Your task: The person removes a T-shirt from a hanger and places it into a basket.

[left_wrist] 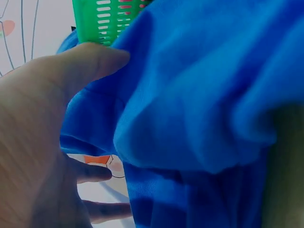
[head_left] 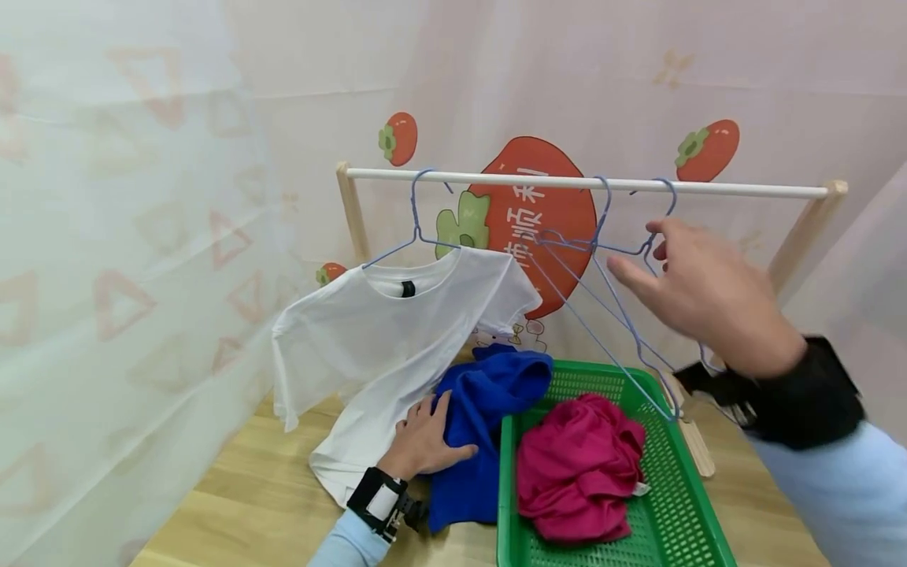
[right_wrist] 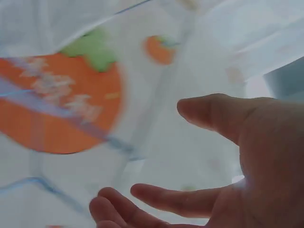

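My left hand (head_left: 425, 441) rests on a crumpled blue garment (head_left: 464, 488), thumb and fingers spread. In the left wrist view, the thumb lies against the blue cloth (left_wrist: 190, 104) and the other fingertips reach its edge. Raised at the right, my right hand (head_left: 708, 283) has its thumb and fingers apart beside an empty blue wire hanger (head_left: 671, 203). Nothing sits between the right hand's fingers in the right wrist view. Another empty hanger (head_left: 608, 206) hangs just left of it. A white T-shirt (head_left: 383, 331) hangs tilted on a blue hanger (head_left: 414, 205), its lower part down on the table.
A white rail (head_left: 496, 179) on wooden posts carries the hangers. Below them, a green plastic basket (head_left: 669, 472) holds a bundled magenta garment (head_left: 581, 465). The wood-grain table (head_left: 234, 504) lies under everything, with a printed curtain (head_left: 298, 94) behind.
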Available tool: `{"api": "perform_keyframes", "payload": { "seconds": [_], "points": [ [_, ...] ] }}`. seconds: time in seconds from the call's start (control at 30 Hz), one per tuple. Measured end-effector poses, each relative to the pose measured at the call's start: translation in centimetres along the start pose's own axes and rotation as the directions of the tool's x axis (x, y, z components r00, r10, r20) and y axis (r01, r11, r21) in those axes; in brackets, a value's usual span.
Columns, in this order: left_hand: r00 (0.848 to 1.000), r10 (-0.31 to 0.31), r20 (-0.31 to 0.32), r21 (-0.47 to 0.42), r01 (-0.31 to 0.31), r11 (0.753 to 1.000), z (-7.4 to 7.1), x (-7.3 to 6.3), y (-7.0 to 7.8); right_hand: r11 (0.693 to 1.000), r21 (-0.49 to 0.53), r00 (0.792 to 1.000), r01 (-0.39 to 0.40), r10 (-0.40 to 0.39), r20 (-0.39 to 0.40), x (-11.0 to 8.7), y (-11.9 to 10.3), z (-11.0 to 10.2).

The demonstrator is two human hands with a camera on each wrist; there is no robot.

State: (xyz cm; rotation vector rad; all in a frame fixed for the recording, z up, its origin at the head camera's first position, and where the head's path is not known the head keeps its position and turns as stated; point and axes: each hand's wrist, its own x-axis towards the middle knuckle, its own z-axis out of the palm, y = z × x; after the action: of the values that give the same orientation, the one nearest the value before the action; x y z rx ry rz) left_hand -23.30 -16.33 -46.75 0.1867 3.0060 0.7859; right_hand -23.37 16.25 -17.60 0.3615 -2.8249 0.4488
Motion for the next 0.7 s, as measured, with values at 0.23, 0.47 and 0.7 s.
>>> {"api": "perform_keyframes", "payload": {
  "seconds": [0.23, 0.47, 0.7],
  "points": [
    [1.0, 0.013, 0.0, 0.022, -0.013, 1.0, 0.7, 1.7, -0.2, 0.947, -0.131, 0.948, 0.292, -0.305, -0.093, -7.1, -8.0, 5.2],
    [0.993, -0.076, 0.092, 0.054, 0.071, 0.996, 0.0, 3.3, 0.6, 0.9, -0.249, 0.927, 0.357, -0.308, 0.212, -1.6, -9.4, 18.4],
    [0.999, -0.025, 0.041, 0.001, 0.025, 1.0, 1.7, 3.1, -0.1, 0.857, -0.431, 0.846, 0.283, -0.012, 0.532, 1.8, -9.6, 26.4]
  ]
}}
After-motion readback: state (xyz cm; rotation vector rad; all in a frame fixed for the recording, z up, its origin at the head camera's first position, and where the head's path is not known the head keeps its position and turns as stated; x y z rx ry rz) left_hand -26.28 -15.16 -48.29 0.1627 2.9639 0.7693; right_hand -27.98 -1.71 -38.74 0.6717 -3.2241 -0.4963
